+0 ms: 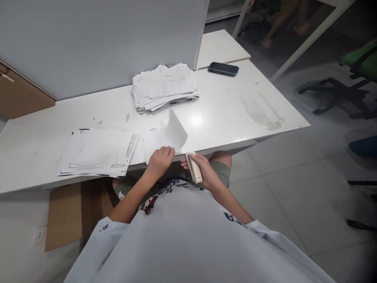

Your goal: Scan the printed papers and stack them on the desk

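Note:
My left hand is closed at the near edge of a white sheet of paper, its fingertips hidden underneath. The sheet lies at the front edge of the desk, and its right side curls upward. My right hand grips a cream stapler, held upright just off the desk's front edge, to the right of the sheet and apart from it. Left of the sheet is a loose pile of printed papers. A taller, uneven stack of papers rests farther back, near the partition.
The white desk carries a black phone at the back right. A grey partition rises behind. Below the desk at left is an open cardboard box. A wheeled chair base and another person's legs are at the right.

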A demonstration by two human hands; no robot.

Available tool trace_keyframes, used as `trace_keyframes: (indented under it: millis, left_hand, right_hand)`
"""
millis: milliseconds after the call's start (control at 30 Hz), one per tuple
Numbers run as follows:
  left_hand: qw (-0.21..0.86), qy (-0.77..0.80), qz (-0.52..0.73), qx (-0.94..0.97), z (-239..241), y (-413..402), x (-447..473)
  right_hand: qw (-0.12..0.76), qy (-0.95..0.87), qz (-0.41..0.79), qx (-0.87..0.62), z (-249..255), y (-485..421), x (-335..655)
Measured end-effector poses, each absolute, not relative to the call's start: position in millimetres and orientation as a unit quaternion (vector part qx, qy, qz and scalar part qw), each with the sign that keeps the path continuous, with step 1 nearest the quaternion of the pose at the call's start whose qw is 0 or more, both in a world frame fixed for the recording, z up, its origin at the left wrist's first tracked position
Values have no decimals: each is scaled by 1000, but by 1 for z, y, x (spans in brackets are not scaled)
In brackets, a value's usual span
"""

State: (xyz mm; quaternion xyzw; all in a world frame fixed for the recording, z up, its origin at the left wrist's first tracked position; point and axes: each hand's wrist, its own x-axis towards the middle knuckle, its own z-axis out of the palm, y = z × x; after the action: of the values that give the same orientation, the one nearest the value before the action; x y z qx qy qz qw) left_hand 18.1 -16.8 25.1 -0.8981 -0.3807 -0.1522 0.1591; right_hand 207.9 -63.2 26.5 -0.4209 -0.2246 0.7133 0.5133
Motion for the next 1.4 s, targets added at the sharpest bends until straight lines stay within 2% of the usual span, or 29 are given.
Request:
trace_keyframes:
  millis: [100,433,600,733,933,1167,1400]
  left_hand:
    - [150,-360,-75,-918,12,-21,37]
    - [123,-318,-101,-935,1,-18,31]
    - [155,-318,-133,-926,1,-24,34]
    - [177,-327,-115,-921,-5,-22,33]
    - [155,-293,-106,-937,-10,-28,32]
    - [185,-252,-154,-937,0,-31,33]
    - [179,-224,-179,-941,30,0,36]
  right_hand:
    - [481,-185,731,-447,14,-72,195]
    - [484,-115,745,-444,-5,-73,189]
    - [515,-126,731,-429,0,-78,189]
    - [501,-136,731,-442,3,-80,189]
    - [500,-102,716,-475,-5,-72,185]
    - [551,-92,674,-483,-6,-70,184]
    - [597,-151,626,-479,16,-46,190]
